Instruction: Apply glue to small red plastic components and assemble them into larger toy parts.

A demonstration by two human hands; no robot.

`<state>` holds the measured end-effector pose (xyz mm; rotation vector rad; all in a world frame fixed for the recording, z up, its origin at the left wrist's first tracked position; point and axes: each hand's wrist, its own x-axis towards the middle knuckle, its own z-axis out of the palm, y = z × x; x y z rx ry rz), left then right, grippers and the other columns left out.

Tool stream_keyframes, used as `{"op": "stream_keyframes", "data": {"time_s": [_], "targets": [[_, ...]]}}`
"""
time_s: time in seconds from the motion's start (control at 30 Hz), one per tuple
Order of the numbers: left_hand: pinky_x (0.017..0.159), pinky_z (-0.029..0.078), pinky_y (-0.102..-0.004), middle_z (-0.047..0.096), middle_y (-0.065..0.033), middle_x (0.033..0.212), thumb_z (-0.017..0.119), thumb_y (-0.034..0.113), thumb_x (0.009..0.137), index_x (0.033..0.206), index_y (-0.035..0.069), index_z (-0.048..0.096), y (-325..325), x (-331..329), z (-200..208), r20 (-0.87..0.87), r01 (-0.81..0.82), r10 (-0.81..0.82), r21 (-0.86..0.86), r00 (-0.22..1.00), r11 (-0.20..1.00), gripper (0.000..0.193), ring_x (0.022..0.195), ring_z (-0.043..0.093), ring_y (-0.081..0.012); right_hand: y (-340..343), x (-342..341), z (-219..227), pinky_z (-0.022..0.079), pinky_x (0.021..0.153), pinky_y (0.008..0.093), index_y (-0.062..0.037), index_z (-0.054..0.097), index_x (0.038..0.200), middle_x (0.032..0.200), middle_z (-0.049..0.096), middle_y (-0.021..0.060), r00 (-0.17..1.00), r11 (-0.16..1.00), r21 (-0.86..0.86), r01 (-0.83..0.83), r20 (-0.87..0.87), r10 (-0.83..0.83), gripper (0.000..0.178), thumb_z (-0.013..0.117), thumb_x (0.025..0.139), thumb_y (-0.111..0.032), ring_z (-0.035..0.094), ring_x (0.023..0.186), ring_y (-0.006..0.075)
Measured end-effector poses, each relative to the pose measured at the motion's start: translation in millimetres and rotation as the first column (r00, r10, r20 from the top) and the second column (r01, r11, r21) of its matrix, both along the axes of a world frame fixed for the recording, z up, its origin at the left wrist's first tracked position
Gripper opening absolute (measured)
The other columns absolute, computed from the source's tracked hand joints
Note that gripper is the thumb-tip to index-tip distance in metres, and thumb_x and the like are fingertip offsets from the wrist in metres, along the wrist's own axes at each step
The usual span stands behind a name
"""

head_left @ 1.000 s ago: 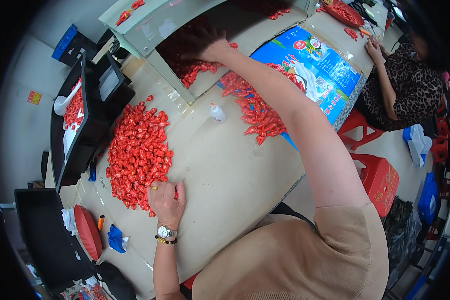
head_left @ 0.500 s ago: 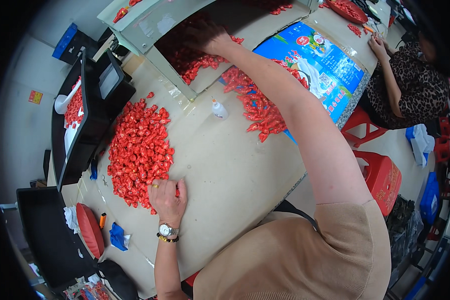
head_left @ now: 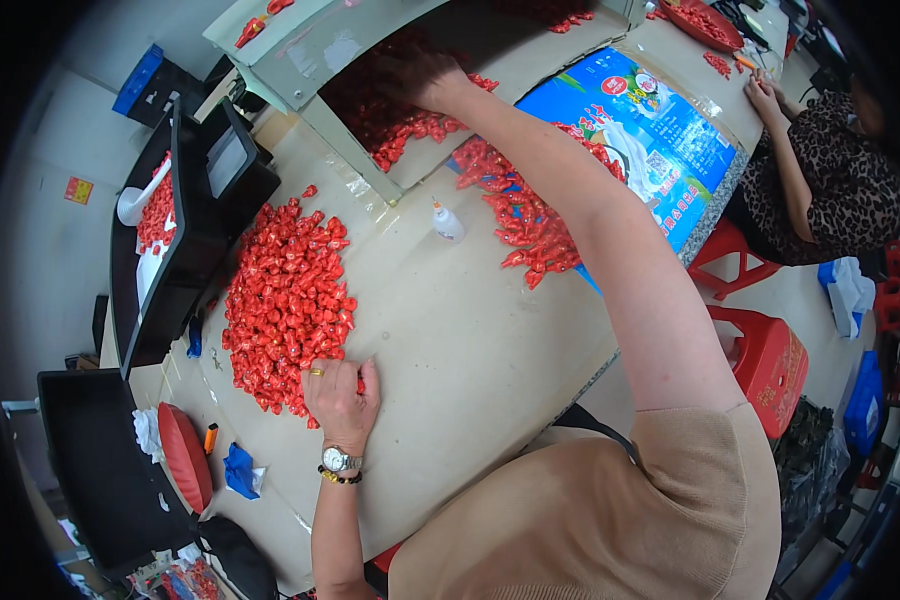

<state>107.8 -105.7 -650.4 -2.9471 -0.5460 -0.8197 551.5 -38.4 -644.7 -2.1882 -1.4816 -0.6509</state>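
A large heap of small, glossy red pieces point(head_left: 288, 300) with gold-coloured marks lies on the left of the table. My left hand point(head_left: 342, 403), wearing a ring, rests curled at its near edge. Between thumb and fingers a bit of red shows. My right arm stretches far forward under a pale green metal shelf point(head_left: 315, 60). There my right hand point(head_left: 425, 82) is over more red pieces point(head_left: 410, 130), its fingers lost in dark shadow. Beneath my right forearm another spread of red pieces point(head_left: 525, 225) lies partly on a blue printed sheet point(head_left: 685, 160).
A small white dropper bottle point(head_left: 448, 222) stands mid-table. Black bins point(head_left: 195, 235) with red pieces and a white scoop line the left. Nearby are a red bowl point(head_left: 184, 460) on its side and an orange lighter point(head_left: 211, 438). A co-worker point(head_left: 820, 170) sits at right beside red stools point(head_left: 760, 365).
The whole view has shifted slightly to the right. My left hand stays at the heap's edge, and my right hand remains under the shelf among the red pieces.
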Motion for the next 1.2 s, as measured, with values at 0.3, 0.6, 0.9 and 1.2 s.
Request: {"op": "stream_keyframes", "data": {"time_s": [0.3, 0.6, 0.9, 1.2], "targets": [[0.064, 0.037, -0.0381, 0.055, -0.0083, 0.067, 0.070, 0.009, 0.071, 0.063, 0.007, 0.050, 0, 0, 1, 0.002, -0.006, 0.006, 0.000, 1.000, 1.000, 0.021, 0.070, 0.052, -0.0265, -4, 7, 13, 0.054, 0.077, 0.0464, -0.0296, 0.055, 0.124, 0.098, 0.066, 0.0166, 0.995, 0.997, -0.028, -0.076, -0.067, 0.074, 0.040, 0.050, 0.090, -0.050, 0.066, 0.088, 0.0349], [0.063, 0.037, -0.0381, 0.055, -0.0077, 0.067, 0.070, 0.008, 0.072, 0.065, 0.007, 0.051, -3, -2, 4, 0.012, -0.013, 0.014, -0.006, 1.000, 1.000, 0.021, 0.070, 0.052, -0.0263, -10, 18, 14, 0.053, 0.078, 0.0444, -0.0215, 0.063, 0.114, 0.102, 0.067, 0.0136, 0.925, 0.954, 0.287, -0.085, -0.333, 0.182, 0.034, 0.057, 0.087, -0.040, 0.065, 0.091, 0.0336], [0.064, 0.038, -0.0383, 0.055, -0.0082, 0.067, 0.070, 0.012, 0.074, 0.063, 0.008, 0.049, -1, -1, 2, 0.041, -0.013, 0.013, 0.012, 0.999, 1.000, 0.025, 0.070, 0.052, -0.0268, -60, 21, 42, 0.045, 0.047, 0.0344, -0.0137, 0.062, 0.094, 0.088, 0.066, 0.0118, 0.170, 0.957, 0.232, 0.176, -0.964, 0.203, 0.020, 0.059, 0.089, -0.032, 0.064, 0.063, 0.0226], [0.064, 0.038, -0.0391, 0.053, -0.0091, 0.063, 0.072, 0.019, 0.074, 0.063, 0.007, 0.049, -4, -10, 6, -0.013, -0.025, 0.025, -0.026, 1.000, 0.999, 0.028, 0.066, 0.051, -0.0277, -200, -137, 91, 0.038, 0.047, 0.0190, -0.0122, 0.054, 0.106, 0.088, 0.064, 0.0091, -0.123, 0.801, 0.597, 0.046, -0.792, 0.598, 0.020, 0.055, 0.094, -0.029, 0.057, 0.063, 0.0105]]}}
